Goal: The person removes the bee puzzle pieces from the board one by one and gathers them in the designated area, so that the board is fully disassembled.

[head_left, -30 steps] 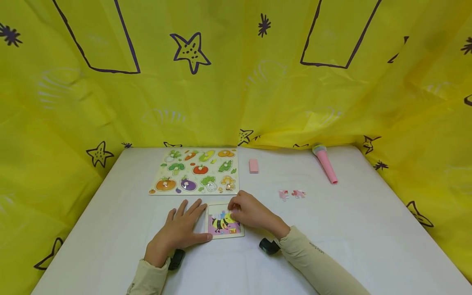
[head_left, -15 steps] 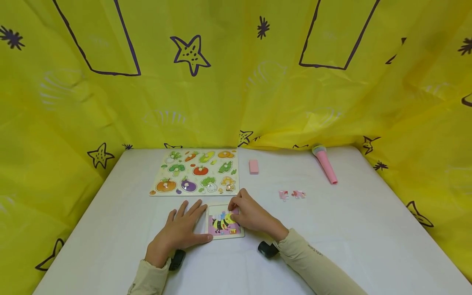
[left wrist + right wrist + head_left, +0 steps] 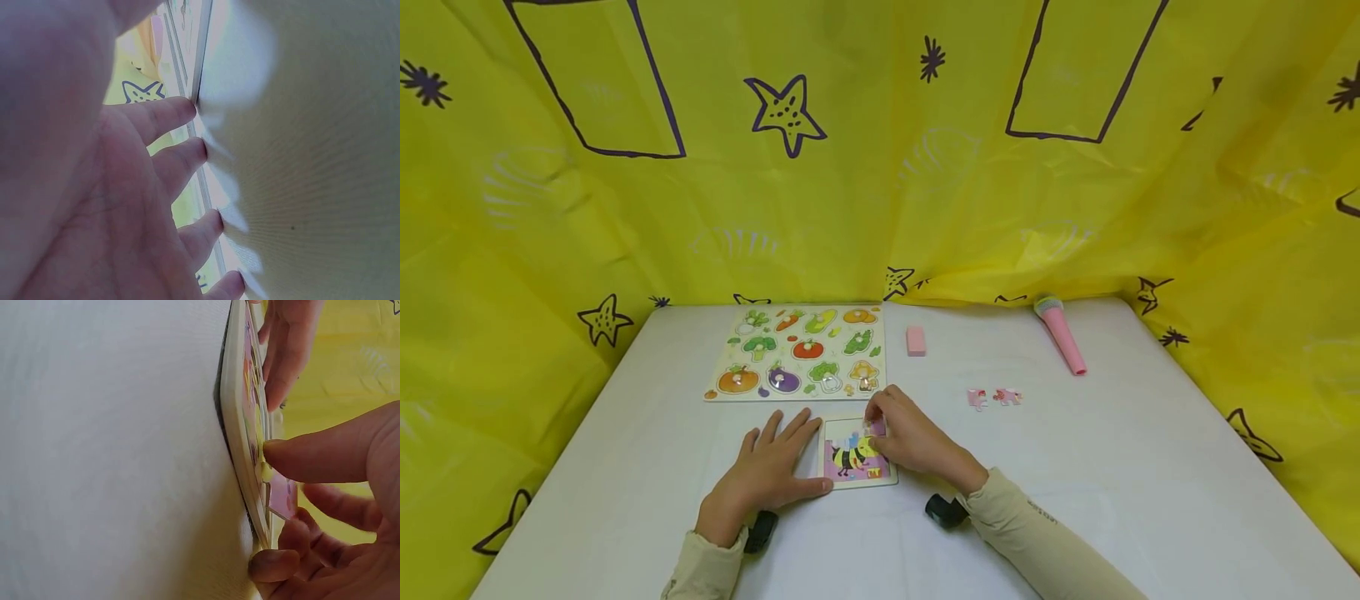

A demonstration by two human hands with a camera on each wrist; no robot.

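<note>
A small jigsaw puzzle [image 3: 855,476] with a bee picture lies in a pale frame in front of the person. The left hand [image 3: 770,472] rests spread on the table to its left, index fingertip and thumb against the frame's edge. At the puzzle's upper right, the right hand [image 3: 917,437] pinches a pink puzzle piece [image 3: 282,494]. That piece stands tilted up from the board in the right wrist view, with the thumb [image 3: 325,453] touching the puzzle beside it. A pale bare strip shows along the top of the frame. Part of the right side is hidden under the right hand.
Two loose pink puzzle pieces [image 3: 995,397] lie to the right. Behind the puzzle is a vegetable peg board [image 3: 795,350]. A pink block [image 3: 916,341] and a pink toy microphone [image 3: 1060,335] lie farther back. A yellow patterned curtain [image 3: 865,192] surrounds the table.
Near the frame's upper right, the right hand's fingers have shifted slightly and more of the pink piece shows. The left hand stays put. The head view has tilted a little.
</note>
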